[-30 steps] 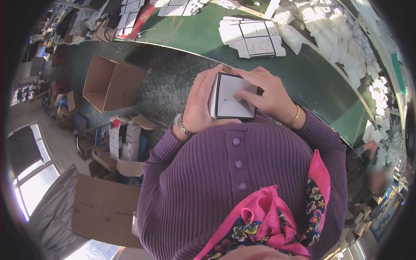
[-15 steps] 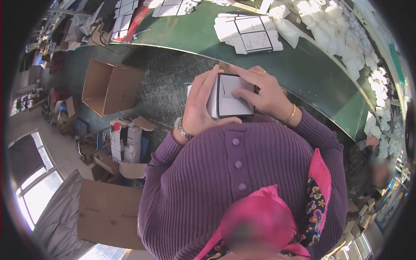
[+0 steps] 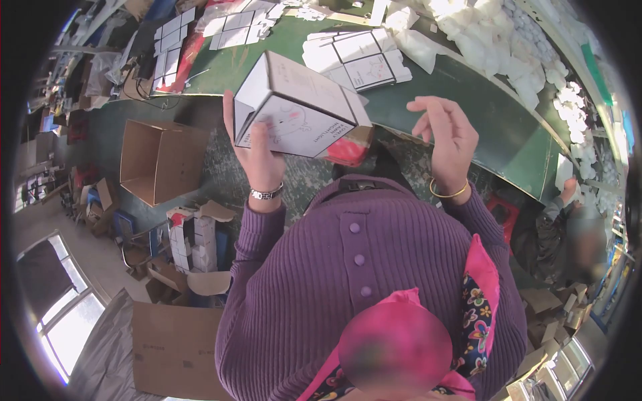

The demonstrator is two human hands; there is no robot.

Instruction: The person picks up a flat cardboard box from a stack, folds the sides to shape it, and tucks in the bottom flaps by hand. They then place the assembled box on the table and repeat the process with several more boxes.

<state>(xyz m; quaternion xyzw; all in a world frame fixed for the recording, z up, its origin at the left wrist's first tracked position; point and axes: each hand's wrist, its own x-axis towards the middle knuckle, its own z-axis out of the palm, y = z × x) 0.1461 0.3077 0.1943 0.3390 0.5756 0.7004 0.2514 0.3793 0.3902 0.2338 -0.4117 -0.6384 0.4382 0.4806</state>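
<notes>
In my left hand [image 3: 259, 157] is a white printed carton [image 3: 294, 123] with black edges, a drawn face and the words "nightlight". The fingers and thumb grip its left end, and the carton is tilted, raised over the floor near the table edge. My right hand [image 3: 449, 134] is apart from the carton, off to its right, with fingers loosely bent and nothing in them. Beyond the carton, flattened white cartons [image 3: 358, 60] of the same style lie on the green table [image 3: 468, 107].
At left on the floor stands an open brown cardboard box [image 3: 160, 160], with white cartons [image 3: 190, 240] stacked nearer. White bags [image 3: 495, 33] are heaped along the table's far right. A co-worker's sleeve [image 3: 552, 227] shows at right. Something red [image 3: 351, 148] shows behind the carton.
The carton has gone from between both hands near my chest to up and left, now in my left hand alone. My right hand has let go and moved right.
</notes>
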